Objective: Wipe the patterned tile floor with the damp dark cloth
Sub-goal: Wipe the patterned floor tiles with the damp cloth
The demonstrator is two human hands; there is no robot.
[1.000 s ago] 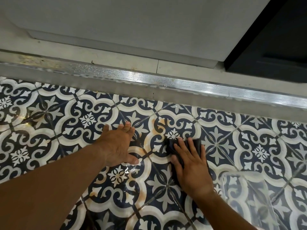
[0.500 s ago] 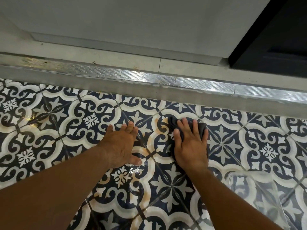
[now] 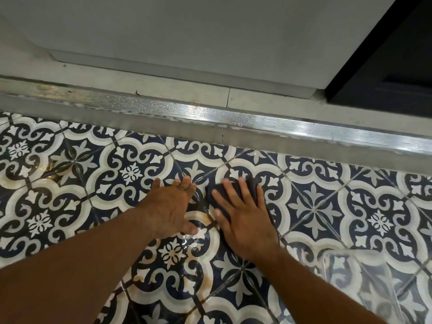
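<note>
Near the middle of the head view, on the patterned tile floor (image 3: 313,206), the right hand (image 3: 243,218) lies flat, its straight, spread fingers pressing the dark cloth (image 3: 219,188), which peeks out beneath its fingertips. Just left, apart from it, the left hand (image 3: 168,211) rests relaxed, palm down on wet tile. Farther off runs a ribbed metal threshold strip (image 3: 257,127); a clear plastic container (image 3: 364,288) sits near right.

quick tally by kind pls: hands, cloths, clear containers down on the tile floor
hands: 2 (left hand flat on the tiles, right hand flat on the cloth)
dark cloth: 1
clear container: 1
total: 4
</note>
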